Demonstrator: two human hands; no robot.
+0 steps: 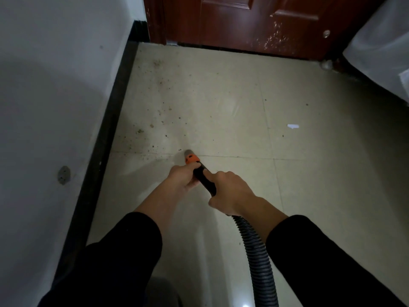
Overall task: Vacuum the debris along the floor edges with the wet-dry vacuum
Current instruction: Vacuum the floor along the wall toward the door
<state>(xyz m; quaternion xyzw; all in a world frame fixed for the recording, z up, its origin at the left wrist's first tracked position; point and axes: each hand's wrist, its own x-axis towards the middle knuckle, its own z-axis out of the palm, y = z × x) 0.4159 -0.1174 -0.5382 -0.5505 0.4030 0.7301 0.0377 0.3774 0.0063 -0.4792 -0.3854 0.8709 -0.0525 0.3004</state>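
Beside the baseboard [104,138], left hand [180,177] and right hand [230,193] grip the wand [209,186], its hose [256,258] cut off below.

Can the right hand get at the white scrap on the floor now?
Probably not at once: the right hand grips the vacuum wand; the white scrap lies farther ahead, though nothing blocks the way.

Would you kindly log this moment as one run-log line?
left hand grips nozzle | right hand grips nozzle | hose trails behind right hand | debris ahead beside baseboard
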